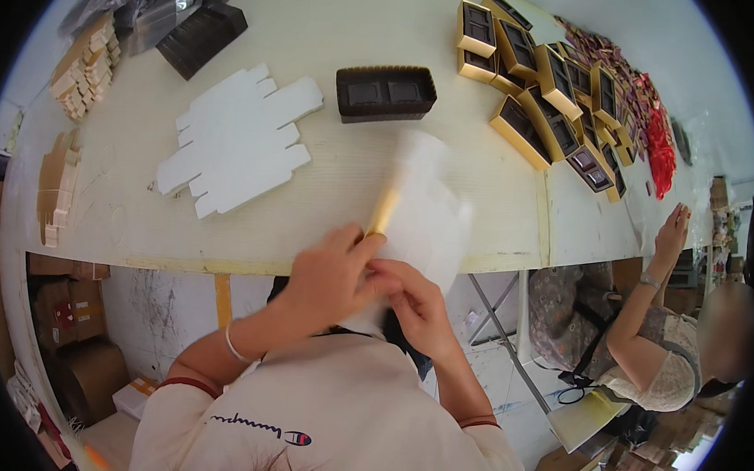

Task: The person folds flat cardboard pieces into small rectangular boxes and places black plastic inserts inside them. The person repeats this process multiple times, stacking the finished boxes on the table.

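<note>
Between my hands, at the table's near edge, is a white cardboard box blank [432, 217], smeared by motion, with a gold strip showing along its left side. My left hand [329, 271] is closed on that side, its fingers by the gold strip. My right hand [416, 309] pinches at the blank's near end, close to the left fingertips; the exact grip is partly hidden. Beyond them stands a dark brown plastic tray stack [386, 93]. Several flat white box blanks [242, 137] lie piled to the left of it.
Gold boxes with dark inserts [551, 92] are heaped at the far right, beside red ribbons [660, 155]. At the left are folded card bundles [86, 67], gold card pieces [57, 188] and more dark trays [202, 38]. A co-worker [658, 340] sits at the right.
</note>
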A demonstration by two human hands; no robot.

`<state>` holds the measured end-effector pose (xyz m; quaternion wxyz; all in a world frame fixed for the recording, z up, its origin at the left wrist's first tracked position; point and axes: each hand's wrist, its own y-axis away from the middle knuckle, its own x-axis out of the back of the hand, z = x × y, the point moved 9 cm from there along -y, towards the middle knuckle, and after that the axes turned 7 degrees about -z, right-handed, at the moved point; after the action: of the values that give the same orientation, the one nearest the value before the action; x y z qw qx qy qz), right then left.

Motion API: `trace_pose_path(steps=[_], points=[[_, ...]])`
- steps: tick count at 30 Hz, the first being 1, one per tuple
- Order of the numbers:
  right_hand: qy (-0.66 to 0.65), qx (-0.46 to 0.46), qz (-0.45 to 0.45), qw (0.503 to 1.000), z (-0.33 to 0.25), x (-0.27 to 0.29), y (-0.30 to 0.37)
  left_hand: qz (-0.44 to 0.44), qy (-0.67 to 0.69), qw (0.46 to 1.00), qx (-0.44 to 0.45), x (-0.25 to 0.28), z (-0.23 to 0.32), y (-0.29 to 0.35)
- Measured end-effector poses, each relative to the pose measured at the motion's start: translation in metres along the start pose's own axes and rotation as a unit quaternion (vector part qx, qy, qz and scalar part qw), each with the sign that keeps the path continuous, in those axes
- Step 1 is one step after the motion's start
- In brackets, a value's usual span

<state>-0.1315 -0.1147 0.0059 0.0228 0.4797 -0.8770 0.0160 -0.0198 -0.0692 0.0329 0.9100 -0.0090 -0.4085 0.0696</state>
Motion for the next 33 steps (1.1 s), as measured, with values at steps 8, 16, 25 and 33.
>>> trace_pose_path(steps=[8,16,25,33], points=[[0.531,0.175,-0.041,0.828,-0.032,0.027,0.017,-0.077,-0.074,0.989,-0.107,0.019,-0.030,-0.042],[0.491,0.120,0.053,0.861,-0.028,0.019,-0.026,-0.100,-0.111,0.976,-0.159,0.013,-0.025,-0.062],[0.512,0.228,-0.021,0.828,-0.027,-0.012,-0.010,-0.098,-0.068,0.980,-0.159,0.018,-0.018,-0.048],[0.475,0.095,-0.065,0.872,-0.016,0.000,-0.054,-0.095,-0.137,0.974,-0.154,0.014,-0.006,-0.037]])
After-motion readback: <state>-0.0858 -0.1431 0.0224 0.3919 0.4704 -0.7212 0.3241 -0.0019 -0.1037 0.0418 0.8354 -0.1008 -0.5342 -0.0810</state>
